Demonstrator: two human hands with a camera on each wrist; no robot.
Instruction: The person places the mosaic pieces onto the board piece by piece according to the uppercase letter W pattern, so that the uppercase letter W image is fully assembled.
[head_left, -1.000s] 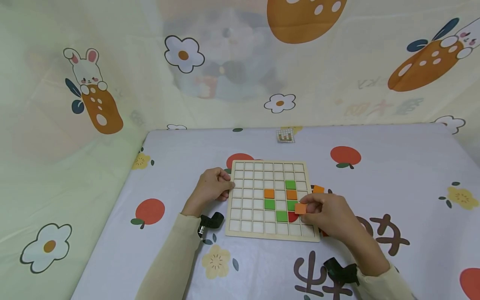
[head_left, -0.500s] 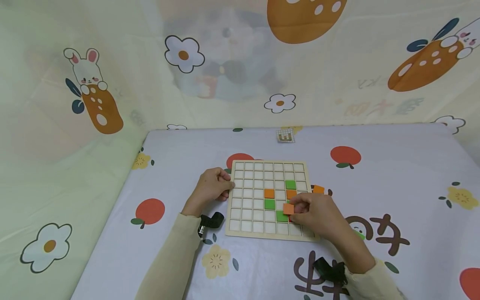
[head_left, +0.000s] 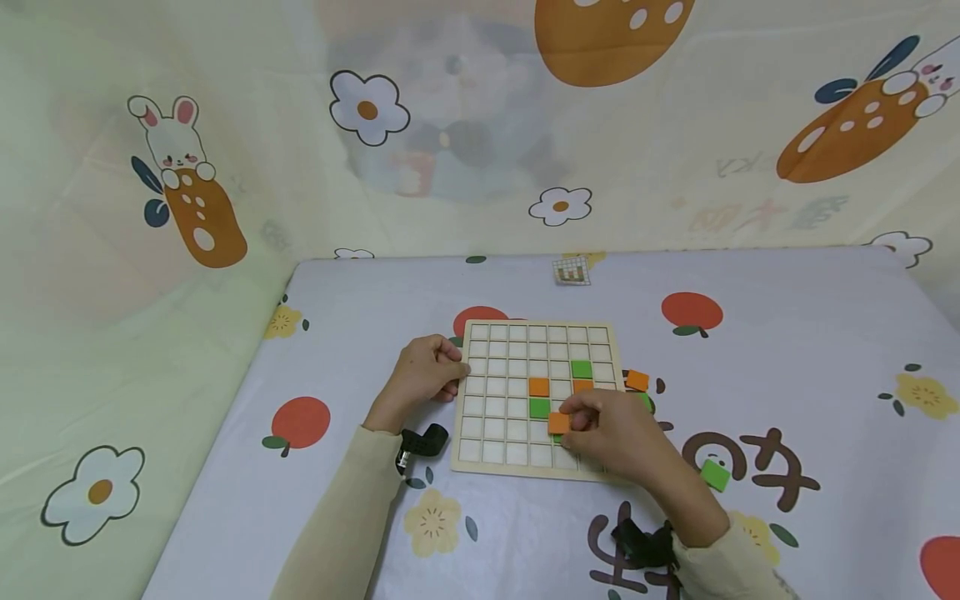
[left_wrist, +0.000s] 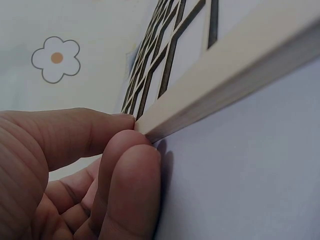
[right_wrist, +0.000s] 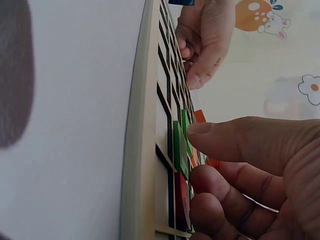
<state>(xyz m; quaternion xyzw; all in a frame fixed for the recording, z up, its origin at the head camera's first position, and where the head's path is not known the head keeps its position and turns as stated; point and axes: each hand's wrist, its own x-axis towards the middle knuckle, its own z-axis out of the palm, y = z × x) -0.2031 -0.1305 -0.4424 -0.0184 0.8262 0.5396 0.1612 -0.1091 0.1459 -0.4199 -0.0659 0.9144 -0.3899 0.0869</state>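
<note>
A square wooden grid board (head_left: pixel 492 404) lies on the table. My left hand (head_left: pixel 423 369) grips its left edge, thumb on the rim and fingers against the side in the left wrist view. With thumb and fingers, my right hand (head_left: pixel 622 433) pinches an orange tile (head_left: pixel 558 423) over the lower middle cells. Just below it peeks a green tile (head_left: pixel 557 438). Other cells hold a green tile (head_left: pixel 539 407), an orange tile (head_left: pixel 538 387) and a farther green tile (head_left: pixel 581 369). A red tile (right_wrist: pixel 182 200), hidden by my hand in the head view, shows in the right wrist view.
Right of the board lie a loose orange tile (head_left: pixel 637 380), a partly hidden green tile (head_left: pixel 643 402) and another green tile (head_left: pixel 715 475). A small gridded card (head_left: pixel 572 272) is near the back edge of the patterned tablecloth (head_left: pixel 810 358). Printed fabric hangs behind.
My right hand has carried the orange tile leftward across the board, from above the red tile to near the lower middle. The left hand stays at the board's edge.
</note>
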